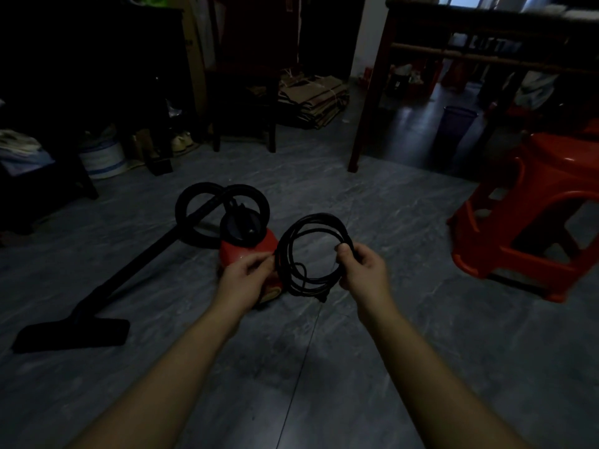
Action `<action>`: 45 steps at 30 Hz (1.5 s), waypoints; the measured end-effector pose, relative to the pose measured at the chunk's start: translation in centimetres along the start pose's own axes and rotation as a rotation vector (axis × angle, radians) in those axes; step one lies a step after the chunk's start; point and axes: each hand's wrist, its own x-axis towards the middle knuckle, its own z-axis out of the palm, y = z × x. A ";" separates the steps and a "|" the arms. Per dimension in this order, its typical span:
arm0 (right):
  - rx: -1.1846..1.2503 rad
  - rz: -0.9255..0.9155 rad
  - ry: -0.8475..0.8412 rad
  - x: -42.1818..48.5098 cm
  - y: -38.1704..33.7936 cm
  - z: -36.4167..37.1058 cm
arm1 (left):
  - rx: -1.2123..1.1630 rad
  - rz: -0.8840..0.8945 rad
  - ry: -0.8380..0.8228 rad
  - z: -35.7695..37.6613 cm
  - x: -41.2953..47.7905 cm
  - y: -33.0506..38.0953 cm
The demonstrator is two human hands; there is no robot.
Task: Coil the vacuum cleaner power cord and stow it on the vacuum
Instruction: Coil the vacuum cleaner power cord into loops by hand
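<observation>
Pinching the left side of the coiled black power cord, the left hand's fingertips close on the strands just in front of the small red canister vacuum cleaner. The right hand's fingers curl round the coil's right side, thumb on top, gripping several loops together. Between them the cord hangs as a rough ring, held up off the floor just right of the vacuum, with a short loose end dangling from its lowest point. The left hand overlaps the vacuum's red body; the right hand sits further right of the vacuum. Both bare forearms reach in from the near edge.

A looped black hose rises behind the vacuum, and a black wand slants left of the vacuum down to a flat floor nozzle. Well right of the vacuum stands a red plastic stool on the grey tiled floor.
</observation>
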 end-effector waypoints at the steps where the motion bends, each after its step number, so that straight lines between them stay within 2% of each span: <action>1: 0.012 0.040 0.010 0.0 0.2 0.3 | -0.071 -0.046 -0.022 0.3 0.0 0.2; 4: 0.064 0.109 0.041 -0.2 0.7 0.9 | -0.208 -0.142 -0.039 0.9 -0.2 0.7; 7: 0.058 0.127 0.067 -0.4 1.0 1.0 | -0.275 -0.179 -0.132 1.0 -0.1 1.0; 12: -0.056 0.118 0.052 -0.8 1.5 0.9 | -0.199 -0.112 -0.109 1.0 -0.1 1.1; 19: -0.294 0.017 -0.060 -0.7 3.0 0.8 | -0.430 -0.124 -0.085 1.0 -0.3 1.8; 24: -0.461 -0.038 -0.104 -0.5 3.3 0.1 | -0.443 -0.112 -0.133 0.9 -0.3 1.9; 28: -0.494 -0.055 -0.134 -0.3 3.0 -0.3 | -0.382 -0.098 -0.183 1.0 -0.2 1.7; 33: -0.479 -0.092 -0.163 -0.4 2.4 -0.6 | -0.102 -0.049 -0.231 1.4 -0.8 1.4; 38: -0.534 -0.228 -0.137 -0.3 1.4 -1.2 | 0.120 0.036 -0.217 1.5 -1.1 1.1; 43: -0.538 -0.250 -0.377 -0.8 1.0 -1.1 | 0.184 0.001 -0.248 1.4 -0.7 0.5; 45: -0.546 -0.254 -0.408 -0.9 0.9 -1.1 | 0.177 0.015 -0.241 1.6 -0.8 0.6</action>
